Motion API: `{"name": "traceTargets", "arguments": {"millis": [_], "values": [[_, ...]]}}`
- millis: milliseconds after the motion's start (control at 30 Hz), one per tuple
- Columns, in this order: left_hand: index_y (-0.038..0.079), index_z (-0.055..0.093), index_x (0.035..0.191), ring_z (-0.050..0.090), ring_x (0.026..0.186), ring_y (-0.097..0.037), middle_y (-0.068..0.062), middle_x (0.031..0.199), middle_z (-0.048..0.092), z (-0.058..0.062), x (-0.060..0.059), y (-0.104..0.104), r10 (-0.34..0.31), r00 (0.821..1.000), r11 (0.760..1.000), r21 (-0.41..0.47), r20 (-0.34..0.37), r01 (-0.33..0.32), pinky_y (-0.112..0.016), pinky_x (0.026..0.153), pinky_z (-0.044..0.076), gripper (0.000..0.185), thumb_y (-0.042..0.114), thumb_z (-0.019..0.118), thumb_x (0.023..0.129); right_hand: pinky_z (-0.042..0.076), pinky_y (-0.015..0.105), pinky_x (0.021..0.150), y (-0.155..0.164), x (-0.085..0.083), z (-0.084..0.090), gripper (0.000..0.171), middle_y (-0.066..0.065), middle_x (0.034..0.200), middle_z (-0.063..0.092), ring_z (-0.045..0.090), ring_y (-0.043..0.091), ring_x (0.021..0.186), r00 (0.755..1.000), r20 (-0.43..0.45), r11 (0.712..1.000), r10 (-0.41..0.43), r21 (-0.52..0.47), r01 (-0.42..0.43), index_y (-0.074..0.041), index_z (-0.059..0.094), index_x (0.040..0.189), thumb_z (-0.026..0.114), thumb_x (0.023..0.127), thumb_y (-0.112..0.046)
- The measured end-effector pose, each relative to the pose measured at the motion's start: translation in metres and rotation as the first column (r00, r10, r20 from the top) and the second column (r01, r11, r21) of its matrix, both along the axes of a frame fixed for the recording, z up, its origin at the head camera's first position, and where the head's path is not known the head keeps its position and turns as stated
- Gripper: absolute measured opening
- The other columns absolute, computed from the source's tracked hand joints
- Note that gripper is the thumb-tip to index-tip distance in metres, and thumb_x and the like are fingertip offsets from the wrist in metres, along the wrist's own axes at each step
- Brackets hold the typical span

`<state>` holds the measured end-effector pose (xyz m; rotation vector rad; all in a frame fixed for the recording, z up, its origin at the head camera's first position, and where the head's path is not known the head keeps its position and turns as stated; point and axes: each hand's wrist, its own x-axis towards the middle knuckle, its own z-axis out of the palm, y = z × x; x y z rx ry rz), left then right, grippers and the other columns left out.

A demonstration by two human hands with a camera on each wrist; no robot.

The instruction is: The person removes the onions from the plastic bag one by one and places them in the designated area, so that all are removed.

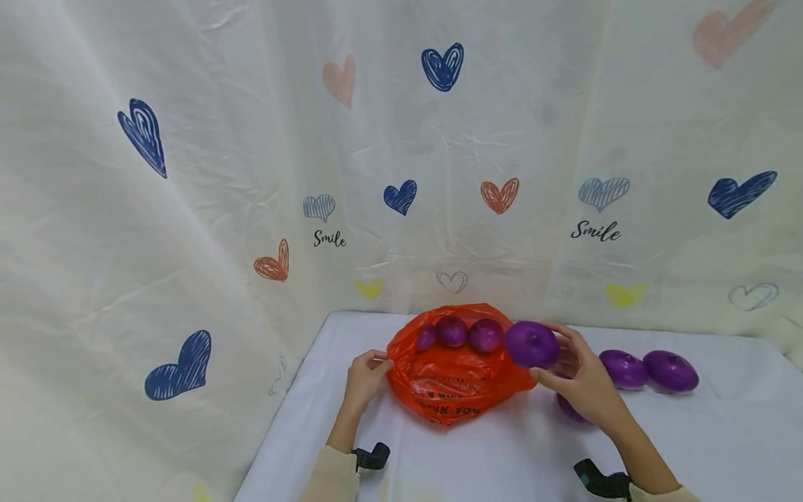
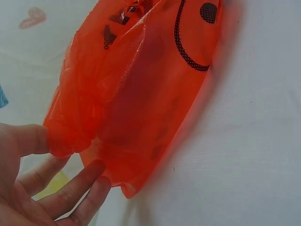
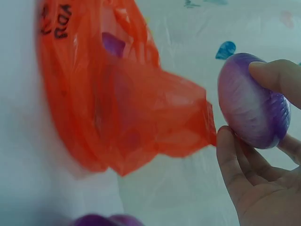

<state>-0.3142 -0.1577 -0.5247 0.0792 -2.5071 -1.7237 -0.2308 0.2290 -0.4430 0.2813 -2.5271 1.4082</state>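
Head view: at lower centre, the right hand [image 1: 580, 380] holds a purple onion [image 1: 532, 344] in its grip beside an orange bag [image 1: 454, 369] on the counter [image 1: 690, 439]; the left hand [image 1: 366, 376] pinches the bag's left edge.

"Smile" is showing twice in black script on the heart-print backdrop [image 1: 251, 174]. Black lettering on the orange bag [image 1: 452, 380] is reading upside down, illegible.

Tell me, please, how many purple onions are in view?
7: three inside the orange bag at and; one held in the right hand at; two on the table at and; one half hidden under that hand. More may be hidden.
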Motion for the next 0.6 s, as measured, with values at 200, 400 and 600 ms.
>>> {"name": "traceTargets", "arguments": {"millis": [200, 400, 600], "values": [[0.008, 0.074, 0.105, 0.067, 0.083, -0.023, -0.012, 0.098, 0.075, 0.001, 0.000, 0.000, -0.003, 1.000, 1.000, 0.009, -0.001, 0.003, -0.029, 0.068, 0.055, 0.016, 0.019, 0.068, 0.095, 0.050, 0.010, 0.080, 0.028, 0.008, -0.006, 0.085, 0.025, 0.141, 0.052, 0.057, -0.014, 0.096, 0.999, 0.020, 0.999, -0.042, -0.007, 0.042, -0.017, 0.031, 0.158, 0.080, 0.089, -0.027], [0.008, 0.073, 0.106, 0.066, 0.081, -0.023, -0.012, 0.097, 0.075, -0.001, 0.000, 0.001, -0.001, 1.000, 1.000, -0.002, 0.003, 0.001, -0.029, 0.068, 0.056, 0.016, 0.019, 0.068, 0.096, 0.051, 0.011, 0.076, 0.058, 0.016, -0.016, 0.085, 0.016, 0.136, 0.054, 0.056, -0.017, 0.096, 0.995, 0.035, 0.995, -0.097, 0.003, 0.097, -0.016, 0.028, 0.159, 0.079, 0.091, -0.027], [0.007, 0.074, 0.105, 0.066, 0.081, -0.024, -0.011, 0.096, 0.075, -0.002, 0.000, 0.000, 0.002, 1.000, 1.000, -0.009, -0.004, -0.002, -0.030, 0.067, 0.055, 0.016, 0.019, 0.069, 0.095, 0.050, 0.010, 0.074, 0.085, 0.020, -0.029, 0.084, -0.028, 0.116, 0.048, 0.055, -0.018, 0.096, 0.990, 0.030, 0.991, -0.135, 0.019, 0.134, -0.017, 0.029, 0.159, 0.078, 0.091, -0.023]]}}
